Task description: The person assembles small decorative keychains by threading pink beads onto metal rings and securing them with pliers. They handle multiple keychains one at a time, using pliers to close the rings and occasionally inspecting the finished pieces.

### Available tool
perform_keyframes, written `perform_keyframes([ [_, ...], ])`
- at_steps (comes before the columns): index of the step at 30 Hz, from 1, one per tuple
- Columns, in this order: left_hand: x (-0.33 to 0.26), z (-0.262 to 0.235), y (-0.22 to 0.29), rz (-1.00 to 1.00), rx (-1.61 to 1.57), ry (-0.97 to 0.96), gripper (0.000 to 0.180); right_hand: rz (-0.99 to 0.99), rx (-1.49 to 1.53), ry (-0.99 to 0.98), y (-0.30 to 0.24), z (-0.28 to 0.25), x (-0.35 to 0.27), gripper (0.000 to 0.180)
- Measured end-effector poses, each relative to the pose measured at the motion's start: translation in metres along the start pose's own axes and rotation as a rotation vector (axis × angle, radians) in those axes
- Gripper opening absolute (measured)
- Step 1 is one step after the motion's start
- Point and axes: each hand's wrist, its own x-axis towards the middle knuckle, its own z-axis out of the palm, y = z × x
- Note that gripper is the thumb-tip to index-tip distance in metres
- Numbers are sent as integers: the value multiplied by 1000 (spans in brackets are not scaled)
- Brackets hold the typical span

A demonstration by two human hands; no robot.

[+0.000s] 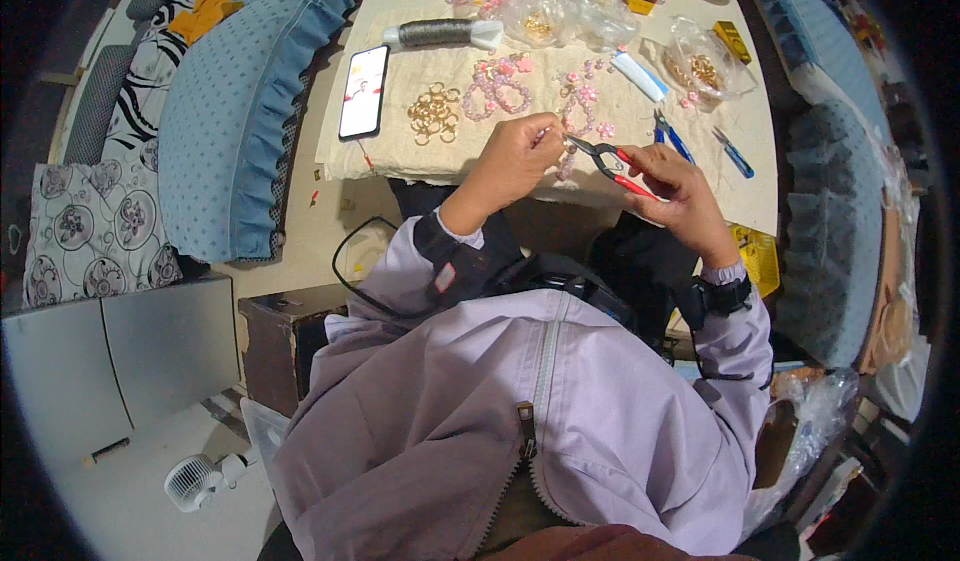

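Observation:
My right hand [678, 193] grips small red-handled pliers [605, 161], whose dark jaws point left toward my left hand [516, 157]. My left hand pinches a small pink beaded piece [566, 157] at its fingertips, just above the near edge of the cloth-covered table [450, 156]. The plier tips meet the piece between the two hands. On the cloth beyond lie a pink bead bracelet [497, 86], a pile of gold rings [434, 114] and more pink flower beads [580, 96].
A phone [363, 91] lies at the table's left edge, a grey spool [440, 33] behind it. Blue-handled pliers [672, 137], blue snips [735, 154] and clear bags of beads [700, 66] lie to the right. Blue cushions [235, 111] flank the table.

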Motion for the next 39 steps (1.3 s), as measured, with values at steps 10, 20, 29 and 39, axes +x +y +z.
perform_keyframes([
  [10, -2, -4, 6, -33, -26, -65, 28, -57, -104, 50, -5, 0, 0, 48],
  [20, -5, -3, 12, 43, 112, 68, 22, 36, -34, 3, -8, -2, -1, 54],
  [29, -5, -2, 12, 36, 89, 84, 22, 56, -65, -1, -21, -3, -1, 55],
  [39, -4, -3, 10, 47, 66, 31, 23, -126, -226, 97, -17, -3, -4, 62],
])
